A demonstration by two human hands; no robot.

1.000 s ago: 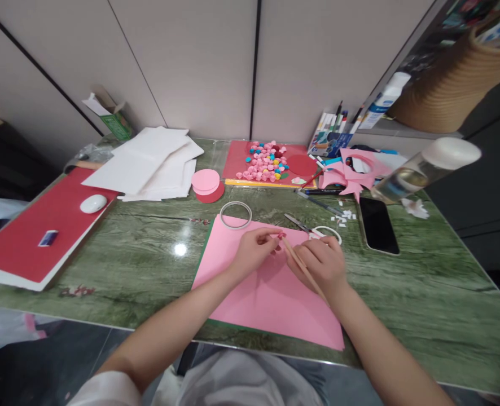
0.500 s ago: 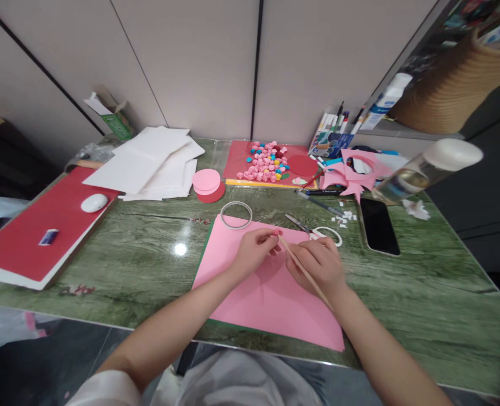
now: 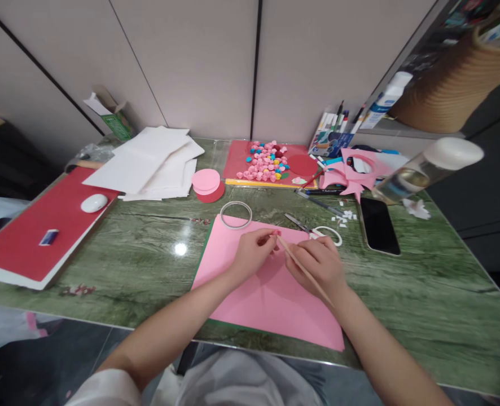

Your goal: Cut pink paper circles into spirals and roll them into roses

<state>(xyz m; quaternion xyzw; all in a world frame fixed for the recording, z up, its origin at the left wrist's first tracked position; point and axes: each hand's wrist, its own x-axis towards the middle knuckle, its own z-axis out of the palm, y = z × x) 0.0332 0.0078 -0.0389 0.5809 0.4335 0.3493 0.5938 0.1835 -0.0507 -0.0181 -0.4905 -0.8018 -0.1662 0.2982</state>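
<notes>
Over a pink sheet of paper [image 3: 250, 307], my left hand [image 3: 252, 254] pinches a small curled pink paper piece [image 3: 276, 232] between thumb and fingertips. My right hand [image 3: 318, 268] is closed around a long, narrow pale strip [image 3: 303, 268]. The strip's upper end meets the pink piece, and its lower end runs back past my right wrist. Whether the strip is paper or wood I cannot tell. Just beyond my right hand lie white-handled scissors [image 3: 328, 234], partly hidden by it. A ring-shaped roll of tape [image 3: 236, 215] rests at the sheet's upper left corner.
Small pink, blue and yellow curled pieces [image 3: 267, 163] are heaped on a red folder at the back. Paper circles [image 3: 206, 181] and white sheets [image 3: 142, 152] lie left. On the right are a phone [image 3: 379, 225], pink scraps [image 3: 351, 175] and a tilted clear bottle [image 3: 423, 169].
The small pink piece at my left fingertips has shifted very slightly. Both hands keep nearly the same place, and the rest of the table is unchanged.
</notes>
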